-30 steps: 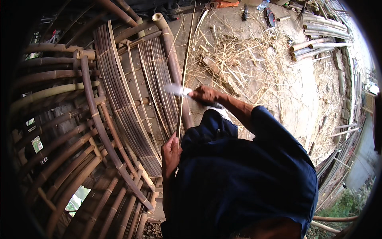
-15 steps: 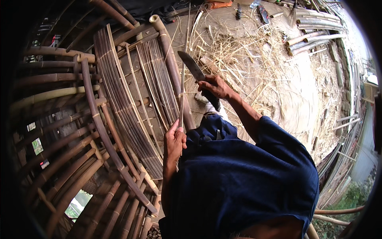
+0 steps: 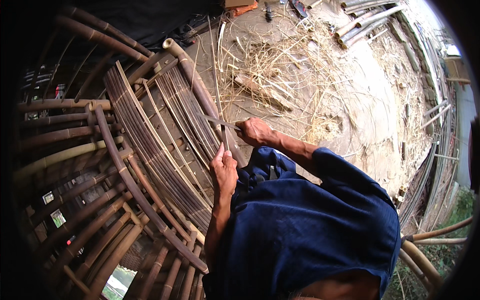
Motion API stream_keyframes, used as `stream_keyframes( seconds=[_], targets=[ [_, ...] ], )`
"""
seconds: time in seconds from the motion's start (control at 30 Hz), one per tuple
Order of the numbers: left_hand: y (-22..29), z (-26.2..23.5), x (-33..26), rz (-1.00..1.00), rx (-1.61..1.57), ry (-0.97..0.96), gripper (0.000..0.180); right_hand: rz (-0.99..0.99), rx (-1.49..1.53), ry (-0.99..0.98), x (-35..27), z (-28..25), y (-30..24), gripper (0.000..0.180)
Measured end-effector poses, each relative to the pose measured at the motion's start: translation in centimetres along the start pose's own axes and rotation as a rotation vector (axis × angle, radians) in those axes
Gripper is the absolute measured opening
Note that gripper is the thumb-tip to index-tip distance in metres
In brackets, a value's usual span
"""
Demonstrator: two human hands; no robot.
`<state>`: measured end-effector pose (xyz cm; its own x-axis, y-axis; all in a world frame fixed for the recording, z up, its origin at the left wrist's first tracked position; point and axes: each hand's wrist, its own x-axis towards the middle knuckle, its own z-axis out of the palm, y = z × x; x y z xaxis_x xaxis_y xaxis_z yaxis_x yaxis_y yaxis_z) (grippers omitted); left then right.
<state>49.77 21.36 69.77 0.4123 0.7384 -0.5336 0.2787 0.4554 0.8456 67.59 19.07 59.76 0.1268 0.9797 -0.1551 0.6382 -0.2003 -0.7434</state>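
My left hand (image 3: 223,172) is closed around a long, thin bamboo strip (image 3: 216,80), which runs away from me toward the far side. Just beyond those fingers, a knife (image 3: 216,120) lies across the strip with its blade seen nearly edge-on. My right hand (image 3: 256,132) grips the knife's handle, its fingers curled and the handle mostly hidden. Whether the blade is cutting into the strip or only resting on it, I cannot tell.
Left of my hands, dark bamboo slats (image 3: 142,132) and a second row of slats (image 3: 182,107) lie beside a thick bamboo pole (image 3: 195,80). A bamboo frame (image 3: 117,155) fills the left side. Shavings (image 3: 280,65) litter the ground ahead; cut poles (image 3: 367,22) lie at far right.
My right hand has turned the knife from a raised, flat-on position and brought it down across the strip. My left hand still holds the strip. The whole view has shifted.
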Motion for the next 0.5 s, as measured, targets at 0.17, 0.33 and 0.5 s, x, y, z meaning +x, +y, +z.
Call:
stream_keyframes(
  seconds=[0.17,0.33,0.5],
  targets=[
    [-0.5,-0.1,0.1,0.032,0.016,-0.048,0.050,-0.083,-0.011,-0.044,-1.0,-1.3,-1.3,0.023],
    [0.2,-0.4,0.8,0.045,0.010,-0.021,0.050,-0.038,-0.117,-0.075,1.1,-1.2,-0.9,0.023],
    [1.0,-0.8,1.3,0.010,-0.019,-0.013,0.051,0.194,-0.216,0.127,7.6,-1.0,5.9,0.021]
  ],
)
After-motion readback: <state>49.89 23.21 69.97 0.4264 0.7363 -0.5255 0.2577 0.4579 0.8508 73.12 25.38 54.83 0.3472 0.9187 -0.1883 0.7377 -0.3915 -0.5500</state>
